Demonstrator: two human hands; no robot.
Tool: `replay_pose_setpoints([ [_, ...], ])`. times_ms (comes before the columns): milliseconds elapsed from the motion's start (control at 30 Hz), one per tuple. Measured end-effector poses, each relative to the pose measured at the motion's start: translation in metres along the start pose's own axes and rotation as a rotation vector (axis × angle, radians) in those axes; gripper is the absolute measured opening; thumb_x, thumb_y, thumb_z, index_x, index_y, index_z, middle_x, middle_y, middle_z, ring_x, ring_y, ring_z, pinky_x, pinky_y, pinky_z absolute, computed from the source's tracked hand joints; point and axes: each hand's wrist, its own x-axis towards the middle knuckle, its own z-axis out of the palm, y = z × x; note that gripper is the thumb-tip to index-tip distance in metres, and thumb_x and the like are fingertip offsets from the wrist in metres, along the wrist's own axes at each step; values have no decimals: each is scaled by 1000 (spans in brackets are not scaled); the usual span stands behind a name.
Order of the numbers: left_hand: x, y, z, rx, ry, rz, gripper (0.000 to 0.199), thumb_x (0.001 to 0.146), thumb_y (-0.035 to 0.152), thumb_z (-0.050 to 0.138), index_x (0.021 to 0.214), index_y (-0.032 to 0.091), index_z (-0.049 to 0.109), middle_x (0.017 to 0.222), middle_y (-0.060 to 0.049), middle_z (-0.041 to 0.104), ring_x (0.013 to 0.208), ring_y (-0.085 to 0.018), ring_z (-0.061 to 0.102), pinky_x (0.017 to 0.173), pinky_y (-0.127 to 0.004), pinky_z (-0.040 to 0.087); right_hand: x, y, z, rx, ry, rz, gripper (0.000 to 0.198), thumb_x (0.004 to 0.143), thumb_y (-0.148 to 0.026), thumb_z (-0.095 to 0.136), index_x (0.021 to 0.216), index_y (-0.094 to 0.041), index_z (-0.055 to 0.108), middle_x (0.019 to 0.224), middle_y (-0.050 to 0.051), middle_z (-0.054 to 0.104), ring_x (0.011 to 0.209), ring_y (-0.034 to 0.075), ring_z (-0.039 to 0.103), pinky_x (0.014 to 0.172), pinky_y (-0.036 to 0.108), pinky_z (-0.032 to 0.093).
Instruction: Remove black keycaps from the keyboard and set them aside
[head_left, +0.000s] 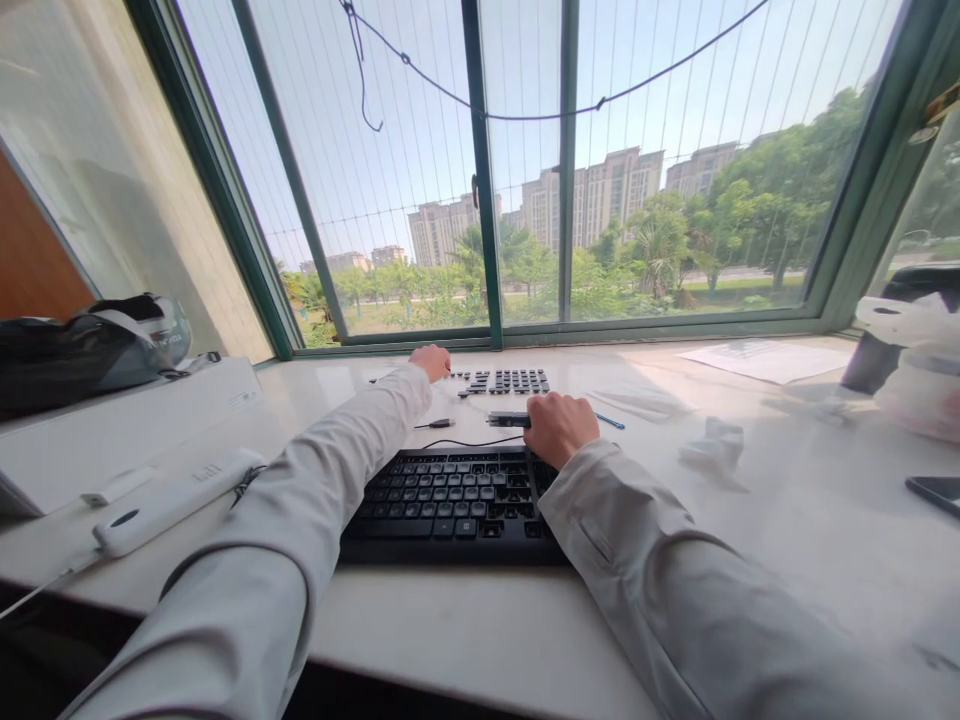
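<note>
A black keyboard [427,500] lies on the white sill before me, many keycaps in place at its left and bare sockets at centre-right. My right hand [561,428], above its upper right part, is closed around a slim black tool [510,419] with thin prongs pointing left; its exact kind is unclear. My left hand [430,362] reaches far forward, fingers drawn together beside loose black keycaps [521,381] laid out in rows. Whatever those fingertips hold, if anything, is too small to make out. A thin blue stick [610,421] lies just right of my right hand.
Behind the keyboard lies a cable with a USB plug [441,424]. A white power strip [176,503] and a white box [135,430] bearing a dark bag [90,350] stand left. Crumpled clear plastic [716,445], paper [765,360] and a phone [937,492] lie right. Windows close off the back.
</note>
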Motion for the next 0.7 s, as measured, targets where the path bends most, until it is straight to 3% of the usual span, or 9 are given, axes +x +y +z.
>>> replay_pose_setpoints([
  [233, 23, 3, 21, -38, -34, -14, 27, 76, 37, 69, 96, 20, 73, 75, -7, 72, 78, -20, 66, 77, -27, 44, 1, -1, 2, 30, -1, -5, 24, 76, -18, 50, 91, -14, 70, 90, 16, 69, 86, 26, 65, 71, 33, 43],
  [700, 37, 13, 35, -63, -54, -17, 29, 73, 35, 72, 97, 19, 73, 67, -7, 70, 76, -21, 67, 77, -27, 43, 0, -2, 0, 37, 15, -18, 24, 76, -19, 50, 90, -15, 70, 87, 16, 68, 83, 26, 65, 69, 33, 43],
])
